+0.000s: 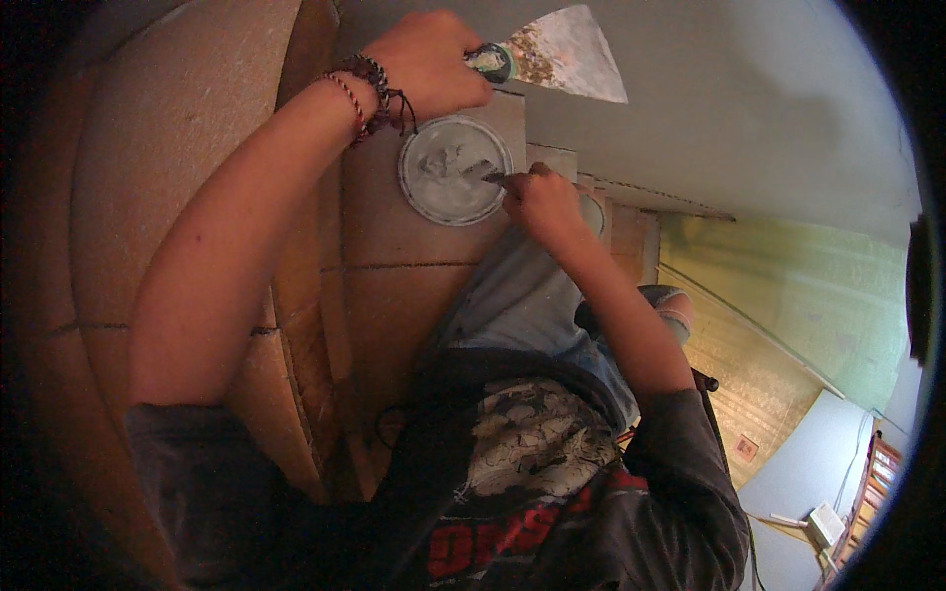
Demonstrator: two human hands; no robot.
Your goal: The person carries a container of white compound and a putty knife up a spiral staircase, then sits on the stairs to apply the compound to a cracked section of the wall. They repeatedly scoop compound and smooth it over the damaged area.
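- Gripping the handle of a wide putty knife (562,54), the left hand (429,64) has its fingers clenched around it; the smeared blade points away toward the grey wall (749,108).
- Pinching a small narrow tool (490,176), the right hand (542,202) has its fingers closed on the handle, and the tip rests in the grey filler inside a round tub (455,169).
- The tub sits open on a brown stepped surface (394,246) — stairs, by the look of it — just beside the person's knee in light jeans (522,295), directly below the left wrist with its beaded bracelets (370,94).
- Risks, as I judge them: the tub stands near the step's edge, so a hard scoop with the small tool could push it over or tip it.
- The wide blade hangs above the tub and step — filler clinging to it could drip off if it tilts.
- The crouched posture on the steps looks unsteady; a shift of weight could knock the tub.
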